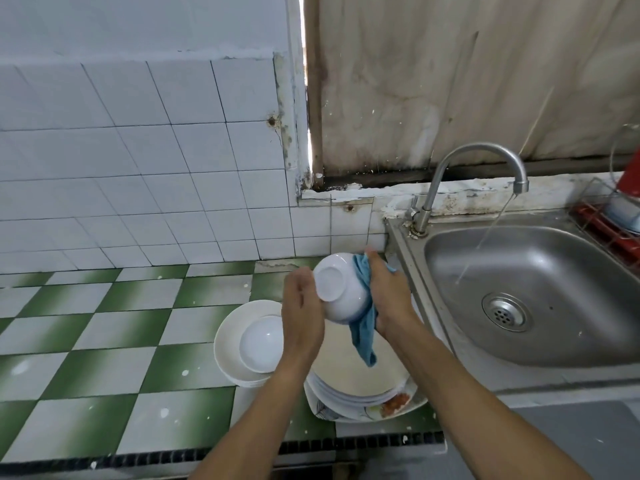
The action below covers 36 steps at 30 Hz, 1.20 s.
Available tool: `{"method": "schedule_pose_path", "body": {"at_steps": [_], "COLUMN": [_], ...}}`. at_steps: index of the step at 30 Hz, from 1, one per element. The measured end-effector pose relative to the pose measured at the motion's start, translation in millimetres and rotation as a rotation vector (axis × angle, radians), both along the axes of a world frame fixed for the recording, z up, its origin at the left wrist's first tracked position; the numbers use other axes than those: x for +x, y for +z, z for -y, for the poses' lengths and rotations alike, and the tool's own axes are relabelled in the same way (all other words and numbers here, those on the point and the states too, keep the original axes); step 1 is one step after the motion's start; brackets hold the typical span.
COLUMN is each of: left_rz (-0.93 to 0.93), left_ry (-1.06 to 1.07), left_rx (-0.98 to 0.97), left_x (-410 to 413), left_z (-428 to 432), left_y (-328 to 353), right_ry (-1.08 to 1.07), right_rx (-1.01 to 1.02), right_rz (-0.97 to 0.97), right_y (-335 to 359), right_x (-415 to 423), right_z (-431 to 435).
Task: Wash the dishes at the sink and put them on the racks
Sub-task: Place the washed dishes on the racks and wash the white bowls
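Observation:
A white bowl (337, 289) is held tilted above the counter, its base turned toward me. My left hand (301, 310) grips its left side. My right hand (389, 296) presses a blue cloth (363, 327) against the bowl's right side; the cloth's tail hangs down below. Under my hands lies a stack of plates (360, 386) on a square patterned plate. To the left, a small white bowl (259, 342) sits inside a larger white bowl (228, 337).
The steel sink (540, 296) is to the right, with water running from the curved tap (485, 154). A wire rack (609, 223) with red parts stands at the far right edge. The counter has green and white tiles (104, 341).

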<state>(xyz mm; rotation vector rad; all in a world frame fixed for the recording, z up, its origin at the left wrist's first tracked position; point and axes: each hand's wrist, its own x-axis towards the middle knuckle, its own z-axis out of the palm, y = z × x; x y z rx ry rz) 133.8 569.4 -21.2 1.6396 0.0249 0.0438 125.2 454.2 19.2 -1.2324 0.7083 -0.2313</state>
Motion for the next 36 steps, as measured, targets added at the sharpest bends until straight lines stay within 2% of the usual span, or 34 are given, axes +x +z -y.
{"method": "schedule_pose_path", "body": {"at_steps": [1,3,5,7,10,11,13,15,17,22,24,26,28,29,30,33,34,36], "left_rz": [0.092,0.114,0.078,-0.047,-0.385,-0.460,-0.510,-0.452,-0.269,0.118,0.187,0.207,0.242,0.267,0.281,0.290,0.299,0.318], "left_ry": [-0.158,-0.332,-0.382,-0.350,-0.440,-0.482,-0.483,-0.425,-0.458,-0.701,-0.766,-0.745,-0.741,-0.738,-0.726,-0.654,-0.630,-0.619], "left_rx": [0.107,0.186,0.118,-0.034,-0.343,-0.394,-0.345,-0.157,-0.001,0.071,0.122,0.179,0.158,0.144,0.138,0.150,0.177,0.239], "left_x": [-0.1,7.2,11.9,15.5,12.7,12.9,9.2,5.3,-3.4,-15.6,-14.7,-16.6,-26.3,-31.9,-39.7,-55.3,-59.7,-67.8], "left_z": [-2.4,-4.3,-3.3,1.7,11.6,13.7,24.7,43.3,63.9,102.8,120.2,143.6,178.9,194.3,214.9,262.9,282.6,316.4], "left_y": [-4.8,-9.9,-5.7,0.2,11.8,12.1,18.6,22.1,24.5,21.7,14.5,11.7,13.8,15.9,18.4,17.6,15.0,14.3], "right_ry": [0.024,0.059,0.105,0.143,0.329,0.376,0.313,0.114,-0.091,-0.298,-0.335,-0.283,-0.241,-0.258,-0.272,-0.260,-0.247,-0.247], "right_rx": [-0.013,0.007,0.037,-0.026,-0.409,-0.517,-0.558,-0.496,-0.363,-0.031,0.156,0.315,0.331,0.259,0.103,-0.540,-0.647,-0.725], "right_rz": [-0.014,-0.030,-0.014,0.076,0.280,0.324,0.344,0.309,0.239,0.067,0.038,0.021,0.042,0.041,0.034,-0.129,-0.177,-0.249], "right_y": [1.0,2.5,6.2,6.4,4.9,3.1,3.0,3.0,3.1,3.6,1.1,1.8,0.0,1.9,3.2,9.5,7.3,2.1], "right_x": [-0.2,-1.2,-9.1,-19.6,-39.8,-43.9,-47.5,-47.5,-48.2,-57.5,-62.2,-71.6,-85.7,-92.2,-100.9,-125.4,-133.3,-145.0], "right_z": [3.0,7.2,7.6,7.3,6.8,7.5,16.5,33.0,52.4,108.8,135.6,160.4,193.0,208.2,230.4,281.9,303.3,340.0]}}
